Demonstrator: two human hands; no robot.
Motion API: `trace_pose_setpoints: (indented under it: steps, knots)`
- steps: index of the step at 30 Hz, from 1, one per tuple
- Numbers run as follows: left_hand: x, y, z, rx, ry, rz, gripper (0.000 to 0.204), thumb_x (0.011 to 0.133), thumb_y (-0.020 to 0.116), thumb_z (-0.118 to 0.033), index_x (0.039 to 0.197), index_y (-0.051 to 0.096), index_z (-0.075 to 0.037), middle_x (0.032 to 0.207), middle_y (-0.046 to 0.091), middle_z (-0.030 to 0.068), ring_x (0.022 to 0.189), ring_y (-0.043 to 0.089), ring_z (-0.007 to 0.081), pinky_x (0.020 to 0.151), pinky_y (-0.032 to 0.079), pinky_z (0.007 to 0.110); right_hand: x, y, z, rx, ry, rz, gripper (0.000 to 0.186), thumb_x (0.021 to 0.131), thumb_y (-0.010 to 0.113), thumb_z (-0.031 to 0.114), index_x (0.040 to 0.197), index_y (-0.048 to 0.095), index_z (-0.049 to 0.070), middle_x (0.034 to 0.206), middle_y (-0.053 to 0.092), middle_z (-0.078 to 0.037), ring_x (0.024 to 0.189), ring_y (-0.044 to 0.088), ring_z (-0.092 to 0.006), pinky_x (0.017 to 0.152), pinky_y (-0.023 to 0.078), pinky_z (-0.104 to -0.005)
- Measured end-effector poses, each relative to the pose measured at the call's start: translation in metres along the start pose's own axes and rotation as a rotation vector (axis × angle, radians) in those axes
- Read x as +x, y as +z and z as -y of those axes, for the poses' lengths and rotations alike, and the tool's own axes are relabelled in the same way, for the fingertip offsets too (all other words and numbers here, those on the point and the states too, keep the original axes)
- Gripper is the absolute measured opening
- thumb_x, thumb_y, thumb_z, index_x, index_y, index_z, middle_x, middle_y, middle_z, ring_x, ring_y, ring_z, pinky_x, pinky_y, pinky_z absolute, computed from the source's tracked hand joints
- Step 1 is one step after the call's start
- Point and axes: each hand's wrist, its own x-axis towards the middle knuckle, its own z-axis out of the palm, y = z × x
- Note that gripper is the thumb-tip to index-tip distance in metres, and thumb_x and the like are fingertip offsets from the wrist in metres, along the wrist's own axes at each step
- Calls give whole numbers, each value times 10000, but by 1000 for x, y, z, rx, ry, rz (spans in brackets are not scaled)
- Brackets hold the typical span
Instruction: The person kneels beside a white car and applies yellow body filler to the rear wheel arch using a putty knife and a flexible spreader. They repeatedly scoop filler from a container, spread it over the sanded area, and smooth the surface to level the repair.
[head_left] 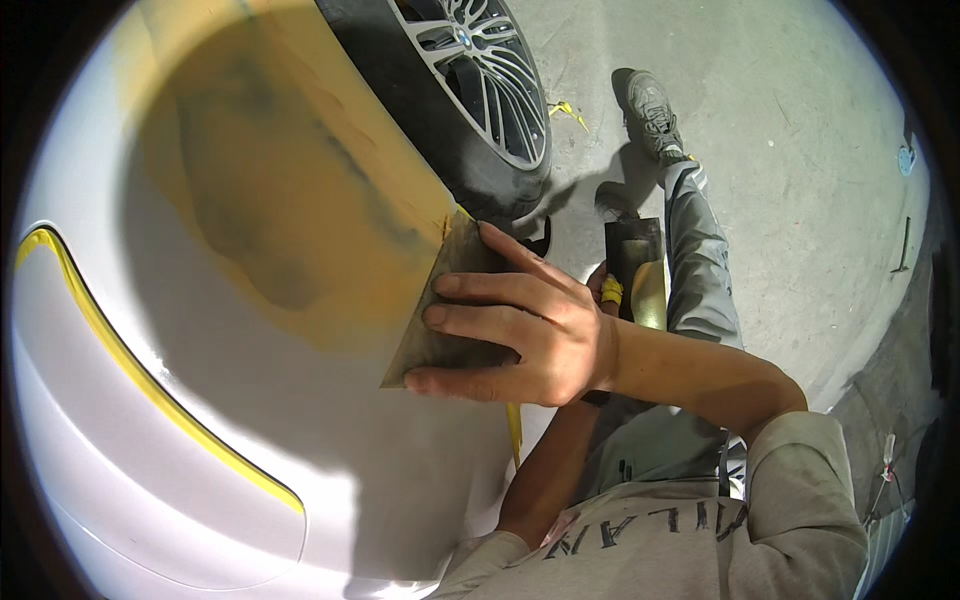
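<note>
My right hand (530,340) lies over a thin grey flat spreader (408,362), its fingers spread along the front and the thumb out of sight. The spreader's slanted edge is against the light grey car body panel (270,400), at the lower right border of a yellow-orange filler patch (330,290) with dark grey areas. Beyond my right wrist, my left hand (598,282) is mostly hidden. Its visible fingers are at the side of a dark rectangular board (632,238), with something yellow on or beside them. A yellowish shiny surface shows on the board's lower part.
A car wheel (490,90) with a black tyre stands past the panel. Yellow masking tape (140,385) lines a curved seam at left. My leg and grey shoe (652,110) rest on the concrete floor (800,180). Scraps of yellow tape (568,113) lie near the wheel.
</note>
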Motion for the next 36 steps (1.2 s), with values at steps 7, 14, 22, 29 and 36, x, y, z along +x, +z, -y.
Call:
trace_pose_setpoints:
  steps: [7, 14, 22, 29, 36]
  knots:
    - [-3, 4, 6, -49, -2, -9, 377, 1117, 473, -189, 1427, 502, 23, 1268, 666, 138, 1094, 687, 248, 975, 550, 374, -19, -14, 1, 5, -48, 79, 391, 743, 796, 211, 1111, 848, 332, 1183, 705, -49, 1150, 699, -255, 1121, 530, -606]
    - [-15, 7, -46, -312, -28, -13, 424, 1129, 458, -197, 1488, 474, 28, 1332, 659, 146, 1142, 690, 242, 1013, 555, 369, 8, -86, 22, 110, -94, 401, 428, 724, 719, 239, 1133, 845, 247, 1167, 678, -93, 1089, 711, -287, 1066, 565, -570]
    - [-42, 2, -210, -852, 123, 36, 479, 1142, 440, -206, 1557, 442, 34, 1404, 652, 154, 1196, 693, 236, 1055, 560, 362, 71, -202, 90, -46, -315, 604, 494, 863, 713, 244, 1353, 766, 283, 1284, 690, -66, 1233, 673, -257, 1223, 431, -585]
    - [22, 5, -278, -793, 394, -128, 504, 1125, 431, -195, 1542, 455, 85, 1425, 649, 187, 1237, 674, 253, 1081, 540, 370, 154, -243, 17, -288, -296, 674, 554, 825, 680, 187, 1366, 754, 278, 1262, 676, -70, 1247, 641, -281, 1229, 423, -590]
    - [109, 59, -343, -847, 292, -318, 370, 1058, 501, -103, 1323, 670, 92, 1372, 689, 232, 1201, 699, 272, 1066, 521, 363, 231, -335, -138, -438, -278, 802, 606, 804, 710, 6, 1389, 729, 164, 1124, 672, -76, 1087, 674, -272, 1096, 519, -545]
